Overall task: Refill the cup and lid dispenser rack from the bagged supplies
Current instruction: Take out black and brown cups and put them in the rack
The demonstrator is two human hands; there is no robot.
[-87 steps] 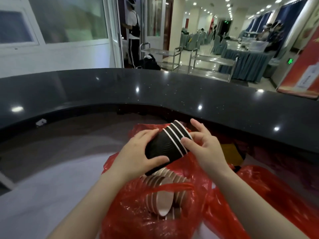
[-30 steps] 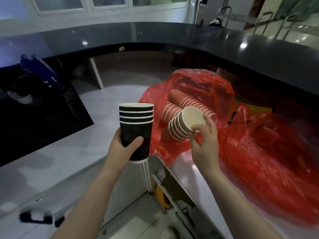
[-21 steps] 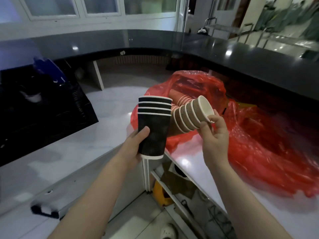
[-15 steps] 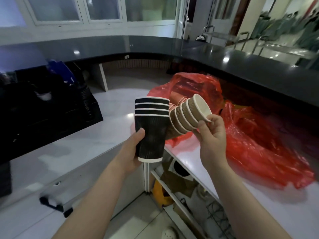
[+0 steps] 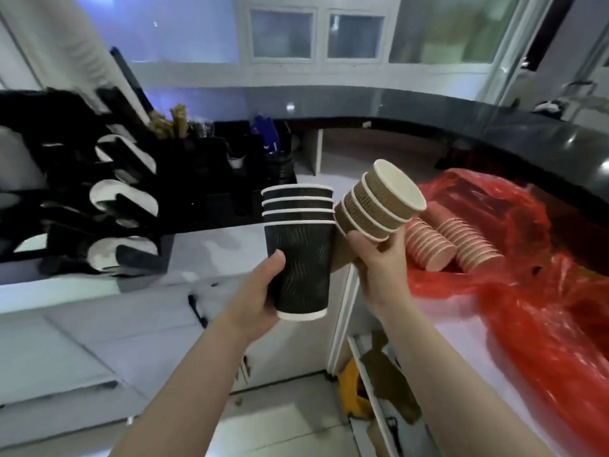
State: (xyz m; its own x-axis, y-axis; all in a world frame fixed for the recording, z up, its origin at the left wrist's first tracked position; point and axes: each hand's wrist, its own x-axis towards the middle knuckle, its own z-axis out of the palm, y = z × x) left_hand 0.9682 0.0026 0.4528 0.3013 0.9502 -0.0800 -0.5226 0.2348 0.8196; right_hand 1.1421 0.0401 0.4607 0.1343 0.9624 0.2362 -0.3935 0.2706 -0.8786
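black cups (image 5: pixel 298 255) (wavy ribs) | brown cups (image 5: pixel 379 206) | red bag (image 5: pixel 534 291)

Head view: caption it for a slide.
Left hand holds black cups, right hand brown cups, facing the rack.

No legible text anywhere.

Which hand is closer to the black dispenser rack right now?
Left. The left hand, gripping the black cup stack, is on the side of the dispenser rack; the right hand, holding brown cups, is farther off, beside the red bag.
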